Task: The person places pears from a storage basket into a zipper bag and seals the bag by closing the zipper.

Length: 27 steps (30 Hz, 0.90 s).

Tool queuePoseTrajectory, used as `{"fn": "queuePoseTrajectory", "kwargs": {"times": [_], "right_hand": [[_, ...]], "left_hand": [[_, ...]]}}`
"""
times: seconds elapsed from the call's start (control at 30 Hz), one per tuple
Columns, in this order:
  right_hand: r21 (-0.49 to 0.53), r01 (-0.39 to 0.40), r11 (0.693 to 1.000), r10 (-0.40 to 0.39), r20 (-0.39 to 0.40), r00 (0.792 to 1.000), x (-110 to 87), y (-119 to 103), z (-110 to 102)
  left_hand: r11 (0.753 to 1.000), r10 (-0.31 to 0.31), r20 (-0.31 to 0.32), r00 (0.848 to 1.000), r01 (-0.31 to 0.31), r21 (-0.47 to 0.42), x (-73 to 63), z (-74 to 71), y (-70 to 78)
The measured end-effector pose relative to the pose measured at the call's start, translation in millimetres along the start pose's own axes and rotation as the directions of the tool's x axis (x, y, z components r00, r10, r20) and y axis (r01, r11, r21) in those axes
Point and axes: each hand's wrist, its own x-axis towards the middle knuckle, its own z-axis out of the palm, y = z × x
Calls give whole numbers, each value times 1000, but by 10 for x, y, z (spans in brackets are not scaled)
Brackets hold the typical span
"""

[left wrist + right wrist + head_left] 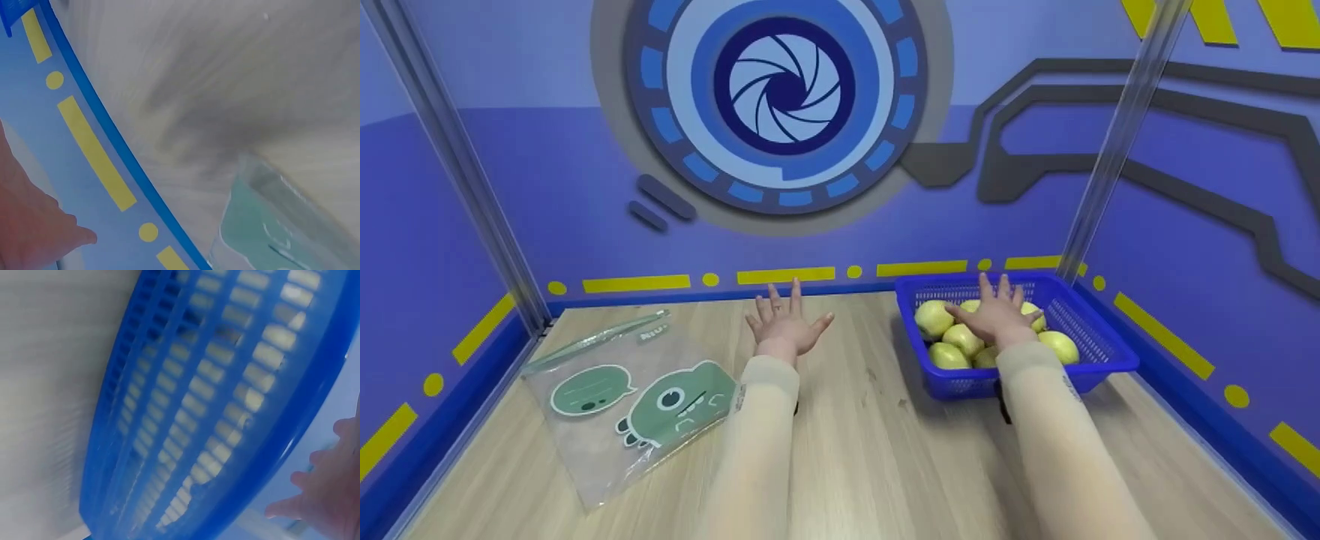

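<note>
Fingers spread and straight, my left hand (787, 326) is held over the table just right of a clear zip bag (585, 442) with green monster prints. It holds nothing. Part of the bag (270, 225) also shows in the left wrist view. My right hand (997, 315), fingers likewise spread, is over a blue plastic basket (1110, 360) and overlaps the fruit in the head view. Several yellow-green round fruits (934, 319), looking like apples or pears, lie in the basket. In the right wrist view, the slotted basket wall (185, 399) stands beside the right hand (329, 489).
The wooden table (877, 465) is bounded by blue panels (510, 225) at the back and both sides. Metal posts (502, 247) rise at the back corners. The bag lies flat at the left, and the basket stands at the back right near the rear wall.
</note>
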Motion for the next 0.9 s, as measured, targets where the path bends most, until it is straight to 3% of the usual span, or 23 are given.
{"fn": "queuePoseTrajectory", "kwargs": {"times": [0.23,0.5,0.73,0.83,0.9], "right_hand": [[31,-39,999,39,-14,999,-20,424,-109],[85,-115,990,117,-13,993,-101,920,-203],[162,-198,967,207,-41,977,-208,1381,-321],[200,-249,947,264,-48,963,-260,1536,-346],[227,-289,930,307,-47,951,-292,1625,-351]], "left_hand": [[981,27,36,999,-19,-192,-34,100,188],[921,46,87,995,-9,-390,-50,306,419],[824,69,107,992,4,-566,-91,512,664],[770,80,93,992,-2,-638,-110,596,789],[721,85,92,992,2,-693,-128,652,871]]}}
